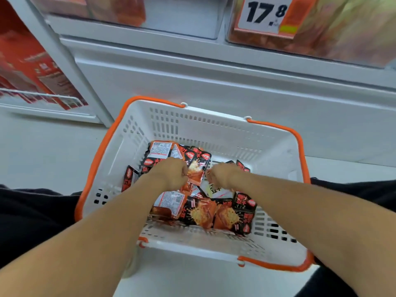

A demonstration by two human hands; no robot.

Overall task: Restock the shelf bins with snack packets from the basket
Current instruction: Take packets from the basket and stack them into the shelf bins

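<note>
Head view: both hands are reaching into the basket. The left hand is curling its fingers around snack packets lying just beyond its knuckles; the right hand is curled too (grip not discernible). Judged step: gathering stock. Next: lifting a handful to the shelf bins above.

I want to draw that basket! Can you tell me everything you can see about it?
The white plastic basket with orange handles sits on the pale floor in front of a white shelf unit. Its walls have rows of slots. The two handles are folded down along the rim. Inside lie black and orange snack packets, covering only part of the bottom. The left hand and right hand reach in, gripping packets.
</note>
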